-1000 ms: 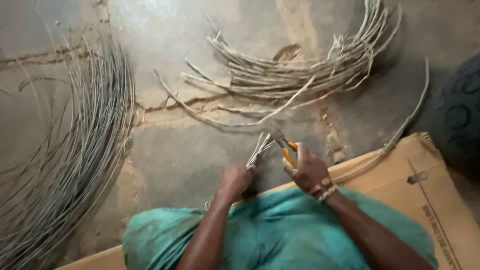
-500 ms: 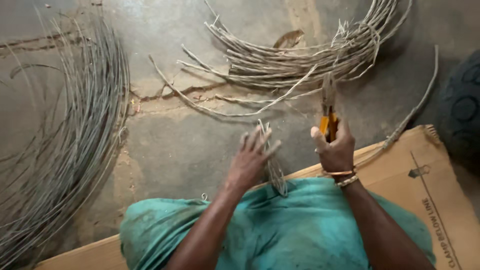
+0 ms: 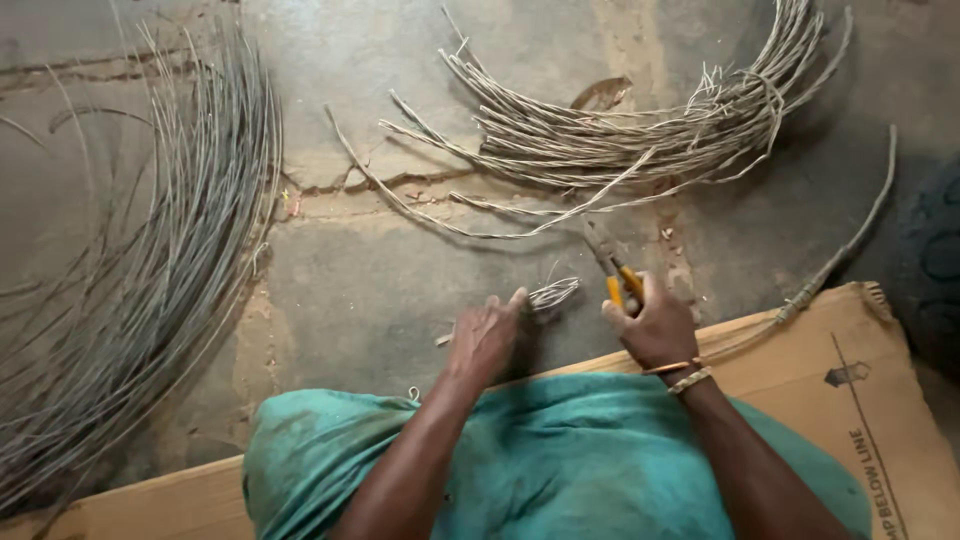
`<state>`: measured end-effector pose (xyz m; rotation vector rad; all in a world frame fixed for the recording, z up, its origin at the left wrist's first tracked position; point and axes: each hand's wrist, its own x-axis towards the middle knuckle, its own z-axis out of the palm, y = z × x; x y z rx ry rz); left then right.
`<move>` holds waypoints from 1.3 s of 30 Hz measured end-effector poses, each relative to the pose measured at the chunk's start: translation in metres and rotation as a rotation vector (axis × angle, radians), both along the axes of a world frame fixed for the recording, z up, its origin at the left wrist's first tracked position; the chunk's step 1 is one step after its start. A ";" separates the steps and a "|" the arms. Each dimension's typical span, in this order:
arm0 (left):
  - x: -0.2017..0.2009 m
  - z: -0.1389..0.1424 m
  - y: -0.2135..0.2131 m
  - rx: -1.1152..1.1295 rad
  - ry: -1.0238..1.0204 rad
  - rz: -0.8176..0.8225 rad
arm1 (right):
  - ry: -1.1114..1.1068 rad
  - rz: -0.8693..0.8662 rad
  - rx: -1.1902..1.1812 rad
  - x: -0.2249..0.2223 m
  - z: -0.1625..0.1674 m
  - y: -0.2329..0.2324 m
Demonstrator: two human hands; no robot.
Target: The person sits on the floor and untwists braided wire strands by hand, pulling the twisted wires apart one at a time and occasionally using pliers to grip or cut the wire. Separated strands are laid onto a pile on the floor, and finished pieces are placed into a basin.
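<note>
In the head view, the left hand (image 3: 484, 340) pinched a short bundle of wire strands (image 3: 552, 293), which stuck out toward two o'clock above the concrete floor (image 3: 380, 290). The right hand (image 3: 655, 325) was clenched around yellow-handled pliers (image 3: 615, 270), nose aimed at eleven o'clock, just beside the bundle. A curved wire heap (image 3: 640, 140) lay at twelve o'clock.

Two bare forearms extending forward from the body, converging slightly: left hand (image 3: 484, 340) palm down, fingers loosely curled with fingertips pinched together at the front; right hand (image 3: 655, 325) closed in a fist-like grip, knuckles up, thin bangles at the wrist, both hands held near one another.
</note>
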<state>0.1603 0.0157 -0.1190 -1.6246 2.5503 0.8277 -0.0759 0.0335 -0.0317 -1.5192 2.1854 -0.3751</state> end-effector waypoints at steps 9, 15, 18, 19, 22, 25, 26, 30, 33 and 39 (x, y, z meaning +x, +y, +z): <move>-0.021 -0.025 0.023 -0.138 -0.232 0.069 | 0.011 0.181 -0.375 0.009 -0.033 0.033; -0.025 -0.027 0.027 -0.163 -0.231 0.029 | 0.183 0.218 0.078 0.017 -0.045 0.042; -0.023 -0.025 0.025 0.031 -0.119 0.091 | 0.091 0.252 -0.134 0.020 -0.038 0.040; -0.022 -0.021 0.024 0.091 -0.024 0.197 | 0.141 0.330 0.047 0.021 -0.037 0.038; -0.016 -0.017 0.020 0.092 0.107 0.297 | 0.203 0.268 0.230 0.014 -0.037 0.022; -0.009 -0.005 0.015 -0.100 0.138 0.217 | 0.188 0.090 0.210 0.001 -0.040 0.002; -0.007 0.001 0.014 -0.178 0.134 0.182 | 0.168 0.042 0.205 -0.001 -0.037 -0.002; -0.006 0.025 0.013 -0.076 0.202 0.131 | 0.244 0.057 0.068 -0.015 -0.032 -0.017; -0.011 0.042 0.016 -0.137 0.324 0.053 | -0.277 0.065 -0.288 -0.020 -0.017 -0.016; -0.018 0.069 0.020 0.195 0.419 -0.088 | -1.680 0.073 -0.002 -0.022 0.023 -0.001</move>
